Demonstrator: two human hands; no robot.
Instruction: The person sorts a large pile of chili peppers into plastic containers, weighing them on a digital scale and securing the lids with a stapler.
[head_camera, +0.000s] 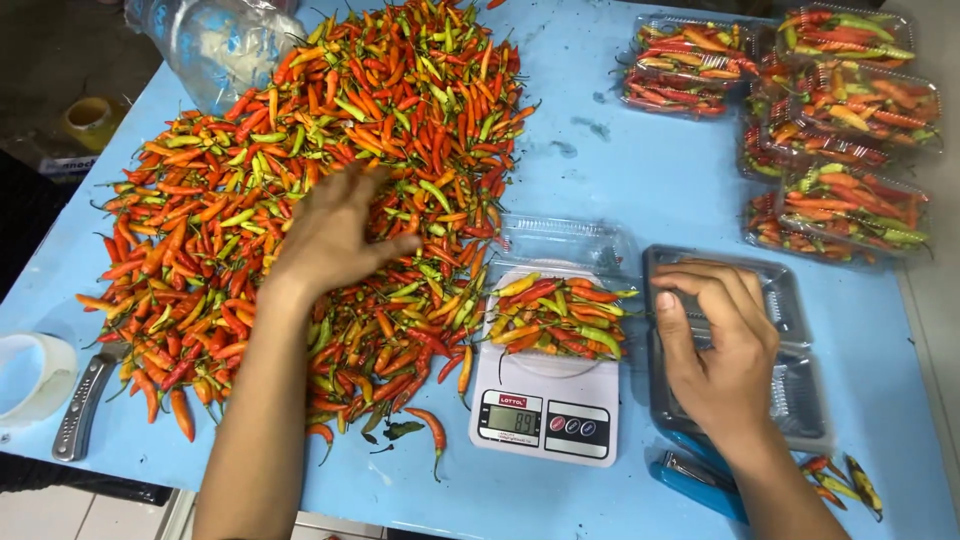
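- Some packs (835, 110) are full; a big chilli pile (330, 180) is left.
- One tray (557, 315) sits on the scale (545, 410).
- Left hand (330, 235) spread flat on the pile, holding nothing.
- Right hand (715, 350) presses empty trays (790, 300), fingers loose.

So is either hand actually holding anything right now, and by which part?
Nothing is gripped. The left hand lies spread on the chili pile. The right hand rests on the stack of empty clear trays, fingers on its near-left rim.
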